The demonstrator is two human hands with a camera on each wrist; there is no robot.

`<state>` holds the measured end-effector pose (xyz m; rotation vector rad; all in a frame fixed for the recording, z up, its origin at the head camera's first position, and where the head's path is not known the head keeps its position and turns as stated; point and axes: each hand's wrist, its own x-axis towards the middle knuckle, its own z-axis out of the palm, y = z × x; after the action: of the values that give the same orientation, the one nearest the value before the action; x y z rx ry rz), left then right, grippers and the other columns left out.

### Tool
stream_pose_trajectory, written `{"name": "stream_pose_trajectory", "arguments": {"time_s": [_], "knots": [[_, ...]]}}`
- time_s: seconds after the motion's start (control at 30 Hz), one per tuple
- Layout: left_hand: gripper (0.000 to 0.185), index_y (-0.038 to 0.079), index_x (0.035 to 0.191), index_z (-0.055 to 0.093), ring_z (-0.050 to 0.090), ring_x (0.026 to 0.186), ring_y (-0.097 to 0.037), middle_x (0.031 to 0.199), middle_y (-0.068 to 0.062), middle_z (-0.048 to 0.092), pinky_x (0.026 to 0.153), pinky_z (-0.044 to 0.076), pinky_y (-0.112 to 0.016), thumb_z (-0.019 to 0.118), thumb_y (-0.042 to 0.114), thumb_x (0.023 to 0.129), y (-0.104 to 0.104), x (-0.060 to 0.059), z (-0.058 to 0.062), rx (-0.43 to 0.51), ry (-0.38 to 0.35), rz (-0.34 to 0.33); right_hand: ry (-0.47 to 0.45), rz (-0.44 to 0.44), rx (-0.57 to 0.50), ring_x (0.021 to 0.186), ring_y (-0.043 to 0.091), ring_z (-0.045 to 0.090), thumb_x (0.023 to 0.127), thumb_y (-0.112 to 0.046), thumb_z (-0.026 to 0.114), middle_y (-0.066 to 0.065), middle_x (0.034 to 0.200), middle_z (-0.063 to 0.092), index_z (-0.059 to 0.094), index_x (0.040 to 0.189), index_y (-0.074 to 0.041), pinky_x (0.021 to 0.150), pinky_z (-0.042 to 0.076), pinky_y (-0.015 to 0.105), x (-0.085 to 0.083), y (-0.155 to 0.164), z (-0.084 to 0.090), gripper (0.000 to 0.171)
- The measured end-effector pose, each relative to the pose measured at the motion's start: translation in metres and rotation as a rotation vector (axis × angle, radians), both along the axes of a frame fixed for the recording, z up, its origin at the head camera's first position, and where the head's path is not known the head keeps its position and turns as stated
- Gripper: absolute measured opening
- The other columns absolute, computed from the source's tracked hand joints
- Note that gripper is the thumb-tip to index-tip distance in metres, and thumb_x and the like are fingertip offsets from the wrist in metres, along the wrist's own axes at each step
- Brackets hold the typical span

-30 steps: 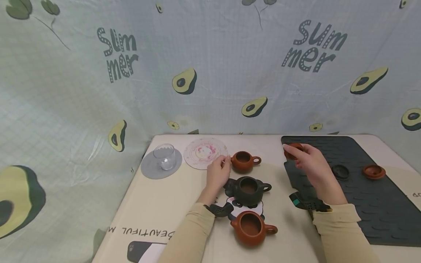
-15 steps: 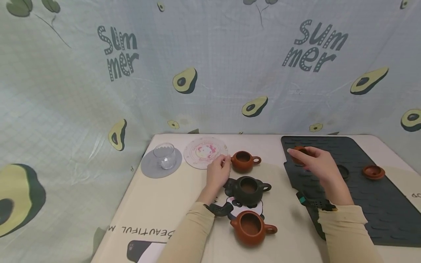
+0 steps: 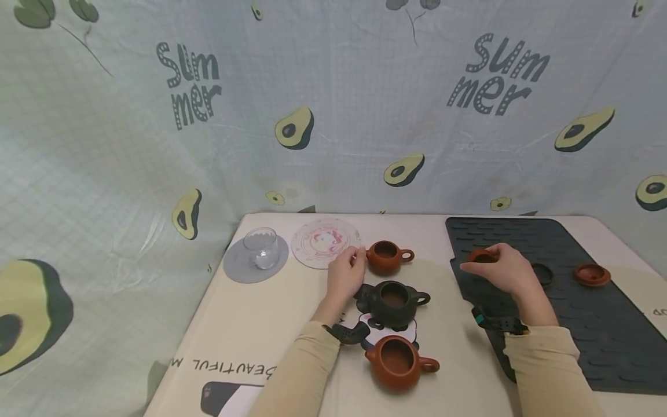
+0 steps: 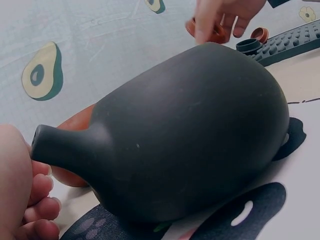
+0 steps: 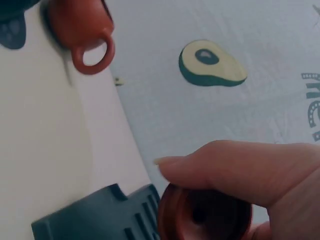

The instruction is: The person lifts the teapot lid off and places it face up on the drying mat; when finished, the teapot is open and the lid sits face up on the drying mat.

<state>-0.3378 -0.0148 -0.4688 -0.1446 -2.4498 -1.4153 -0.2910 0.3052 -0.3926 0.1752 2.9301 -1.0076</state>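
Note:
My left hand point(image 3: 346, 272) is at the far reddish-brown clay teapot point(image 3: 385, 258), thumb and forefinger pinching at its spout. That teapot has no lid on. Just nearer stands an open black teapot point(image 3: 393, 303), which fills most of the left wrist view and hides much behind it. A second open brown teapot point(image 3: 398, 362) stands nearest me. My right hand point(image 3: 508, 269) pinches a brown teapot lid point(image 5: 205, 217) between thumb and fingers, low over the dark ridged mat point(image 3: 589, 330). In the right wrist view the lid's hollow side shows.
On the mat lie a black lid point(image 3: 543, 274) and another brown lid point(image 3: 592, 274). A clear glass cup point(image 3: 261, 249) stands on a grey round coaster point(image 3: 239, 272) at the back left, beside a pink-patterned round mat point(image 3: 302, 246). A printed curtain hangs behind the table.
My right hand has moved right and toward me with the brown lid, from the mat's far left edge to lower over the mat beside the black lid. My left hand stays put.

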Motion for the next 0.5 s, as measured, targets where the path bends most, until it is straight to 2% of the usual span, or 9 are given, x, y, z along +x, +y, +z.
{"name": "stream_pose_trajectory", "arguments": {"time_s": [0.2,0.5], "knots": [[0.031,0.012,0.084,0.067,0.045,0.060,-0.016,0.063,0.002,0.048,0.059,0.035,-0.032,0.055,0.030,0.106,-0.001,0.000,-0.001,-0.003,0.003,0.003,-0.020,0.031,0.079,0.096,0.045,0.057,0.089,-0.044,0.075,0.030,0.111,0.058,0.054,0.125,0.011,0.075,0.049,0.054,-0.002,0.004,-0.011,0.069],[0.030,0.013,0.085,0.068,0.047,0.061,-0.016,0.063,0.003,0.049,0.060,0.035,-0.031,0.055,0.030,0.106,0.000,0.000,-0.001,-0.007,-0.001,-0.001,0.026,-0.004,0.074,0.105,0.051,0.054,0.088,-0.029,0.078,0.034,0.118,0.057,0.055,0.128,0.009,0.083,0.046,0.060,-0.002,0.006,-0.022,0.059]]}}
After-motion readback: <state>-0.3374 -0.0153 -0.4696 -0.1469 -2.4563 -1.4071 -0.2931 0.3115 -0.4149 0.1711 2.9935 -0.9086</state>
